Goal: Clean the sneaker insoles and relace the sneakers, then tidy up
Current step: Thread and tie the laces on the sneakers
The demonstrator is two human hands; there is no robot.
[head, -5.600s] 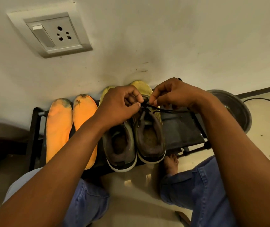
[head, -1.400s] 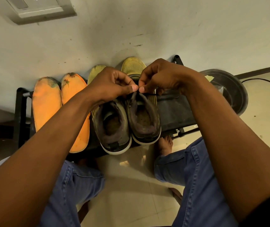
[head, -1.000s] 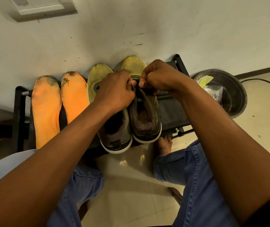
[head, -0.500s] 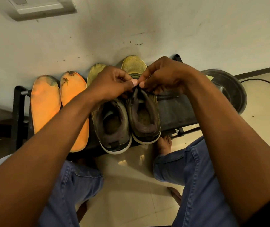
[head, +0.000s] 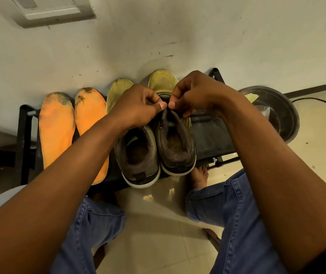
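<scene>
Our left hand (head: 138, 104) and right hand (head: 194, 93) meet thumb tip to thumb tip above the tongue of the right sneaker (head: 175, 139), and each grip has its fingers curled in. A dark lace appears to be pinched between them, but it is mostly hidden by the fingers, so we cannot make out its ends or how far it is threaded.

Directly beneath the grip stands the right sneaker, heel toward us, its yellow toe pointing at the wall (head: 197, 36) beyond our knuckles. Touching it on the left-hand side is the left sneaker (head: 136, 153), also heel toward us, its toe half covered by our left hand. Both have dark collars and white sole edges.

Further out past our left hand lie two orange insoles (head: 73, 131) side by side, lengthwise, with dark smudges at their far ends. Sneakers and insoles all sit on a low black rack (head: 209, 135) pushed against the wall.

Out past our right hand a dark round basin (head: 284, 119) rests on the floor (head: 154, 234), with a yellowish scrap and a clear plastic bag inside, and a black cable (head: 324, 104) trails beyond it. Nearer us than the grip are our knees in blue jeans (head: 231, 214) and a bare foot (head: 198, 176) under the rack's edge. A white switch plate (head: 53, 10) sits high on the wall.
</scene>
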